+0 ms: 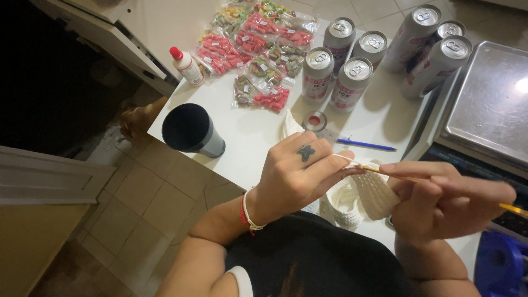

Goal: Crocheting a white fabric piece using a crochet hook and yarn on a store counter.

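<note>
White table top (258,137) carried all items. Largest on it: flat steel tray (489,104) at the right edge. Next, seven silver drink cans, upright: four (338,63) in a tight block mid-table, three taller ones (432,47) touching each other just beside the tray. Clear bags of red and mixed-colour sweets (256,47) lay spread at the far side. Dark cylindrical tumbler (191,130) stood open near the left edge.

Cream crocheted fabric piece (360,198) was at the near table edge, between both hands. Left hand (294,173) was closed, pinching the fabric and a cream yarn strand (342,158) over the forefinger. Right hand (443,198) was clenched around a thin yellow crochet hook (514,209), tip at the fabric.

Smaller: white squeeze bottle with red cap (186,65), blue pen (366,145), small round tin (314,120).
</note>
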